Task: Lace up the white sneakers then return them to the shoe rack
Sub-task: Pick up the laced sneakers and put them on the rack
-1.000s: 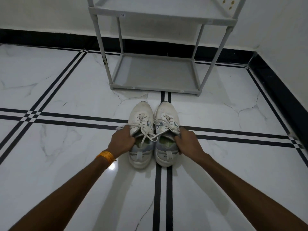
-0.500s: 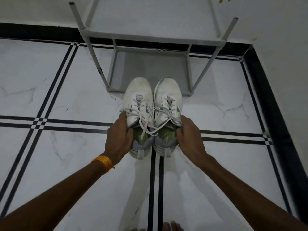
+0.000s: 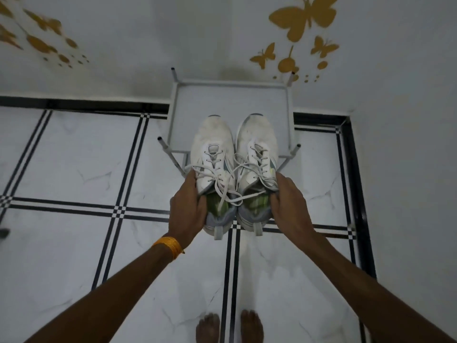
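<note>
Fingers (image 3: 197, 194) of left hand (image 3: 188, 214) and right hand (image 3: 291, 206) clamping white sneakers (image 3: 235, 169) at collars, pair hovering over front edge of shoe rack (image 3: 230, 100). Am keeping soles level, toes forward, loose laces (image 3: 222, 191) clear of corner posts.

White marble floor (image 3: 61, 157) crossed by paired black lines, with a black border strip (image 3: 81, 105) along the wall's foot. The white wall (image 3: 173, 33) carries gold butterfly decals (image 3: 301, 18) at one o'clock and more, blurred, at ten o'clock. Light is dim and even.
</note>
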The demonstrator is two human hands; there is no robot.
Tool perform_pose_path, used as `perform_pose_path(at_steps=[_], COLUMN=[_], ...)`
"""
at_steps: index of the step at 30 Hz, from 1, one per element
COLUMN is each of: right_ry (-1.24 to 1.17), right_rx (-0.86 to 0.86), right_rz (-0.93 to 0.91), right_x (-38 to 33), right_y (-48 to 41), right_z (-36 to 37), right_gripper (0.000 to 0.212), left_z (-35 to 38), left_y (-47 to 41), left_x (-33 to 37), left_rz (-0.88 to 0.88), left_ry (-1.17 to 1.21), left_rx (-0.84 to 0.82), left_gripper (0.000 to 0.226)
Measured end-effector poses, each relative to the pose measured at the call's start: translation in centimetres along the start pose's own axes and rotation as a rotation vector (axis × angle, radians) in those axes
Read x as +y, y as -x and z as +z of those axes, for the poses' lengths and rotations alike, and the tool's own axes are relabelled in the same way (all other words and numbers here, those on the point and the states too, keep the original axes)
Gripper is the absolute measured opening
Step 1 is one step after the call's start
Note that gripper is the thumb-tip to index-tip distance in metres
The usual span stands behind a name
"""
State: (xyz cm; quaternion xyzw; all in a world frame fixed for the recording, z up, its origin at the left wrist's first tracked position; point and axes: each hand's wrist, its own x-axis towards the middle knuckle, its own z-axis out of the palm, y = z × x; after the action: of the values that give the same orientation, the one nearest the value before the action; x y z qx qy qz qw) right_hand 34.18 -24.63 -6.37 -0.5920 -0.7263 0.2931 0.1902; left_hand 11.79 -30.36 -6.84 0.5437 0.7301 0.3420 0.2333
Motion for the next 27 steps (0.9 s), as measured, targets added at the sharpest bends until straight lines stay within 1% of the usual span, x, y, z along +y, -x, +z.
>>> perform_pose_path(at_steps=[2,4,8,11,13,17,24,27], right_ry=[0.009,0.016,0.04,0.046,0.038,0.058,0.065,0.068], right_rx=[-0.025,-0.037,-0.044,-0.056,-0.071,-0.098,-0.162,-0.15], right_rz=[0.022,0.042,0.074,0.106,0.125,0.196,0.253,0.233], right_x=[-1.4,-2.1,-2.6,-1.7,-0.8,1.2,5.5,6.7], right_y=[-3.1,-5.7,-12.4,-17.3,-20.2,-25.5,-31.2,-32.8], right_z=[-1.9,-2.8,-3.0,-1.3,0.1,3.0,7.4,8.5], right_gripper=[0.04,0.036,0.032,0.033,0.036,0.038,0.032,0.032], left_z=[-1.0,-1.2,-0.4,1.4,2.9,6.2,11.4,12.4], left_y=[-3.2,-5.9,-12.3,-17.7,-21.0,-26.1,-30.8,-32.2], left_x=[1.8,2.6,2.5,0.4,-1.2,-4.3,-9.2,-10.5], left_rz=[-0.02,-0.034,-0.056,-0.035,-0.028,-0.054,-0.11,-0.104], left_ry=[-0.021,-0.034,-0.042,-0.037,-0.082,-0.101,-0.109,-0.105], left_rx=[-0.006,-0.006,-0.016,-0.04,-0.071,-0.106,-0.187,-0.169], left_gripper=[0.048,0.047,0.046,0.048,0.051,0.055,0.059,0.06])
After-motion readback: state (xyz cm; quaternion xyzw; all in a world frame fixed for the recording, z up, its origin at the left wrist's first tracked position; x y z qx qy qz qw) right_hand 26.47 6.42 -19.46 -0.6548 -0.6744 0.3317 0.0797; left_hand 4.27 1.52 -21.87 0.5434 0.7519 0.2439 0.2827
